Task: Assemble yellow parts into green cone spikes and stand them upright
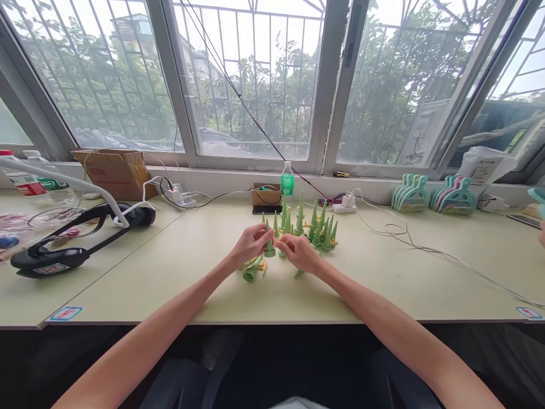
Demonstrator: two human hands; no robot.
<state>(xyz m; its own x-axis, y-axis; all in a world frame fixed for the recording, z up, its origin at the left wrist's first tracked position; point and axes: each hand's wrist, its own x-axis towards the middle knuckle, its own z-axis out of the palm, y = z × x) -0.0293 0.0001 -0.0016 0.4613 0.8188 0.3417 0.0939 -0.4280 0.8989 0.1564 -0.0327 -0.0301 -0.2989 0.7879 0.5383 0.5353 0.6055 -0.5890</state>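
Between the fingers of my left hand (252, 241) is a green plastic watering spike (269, 247), point upward and wide end down. My right hand (298, 250) pinches a small yellow valve piece (275, 241) against the side of that spike; whether it is seated there I cannot tell. Beneath my left hand a loose green spike (252, 271) lies on its side with its open end toward me, and several yellow valves (264, 267) rest beside it. Just beyond my hands stand several green spikes (315, 224), points up, some with yellow valves on them.
Behind the spikes are a water bottle (287, 180) and a small cardboard box (266, 196). A black headset (63, 250) sits on the table (170, 284) at left. White cables (409, 236) cross the right side, below bundled small hangers (411, 194). Another person's hand (542, 233) shows at far right.
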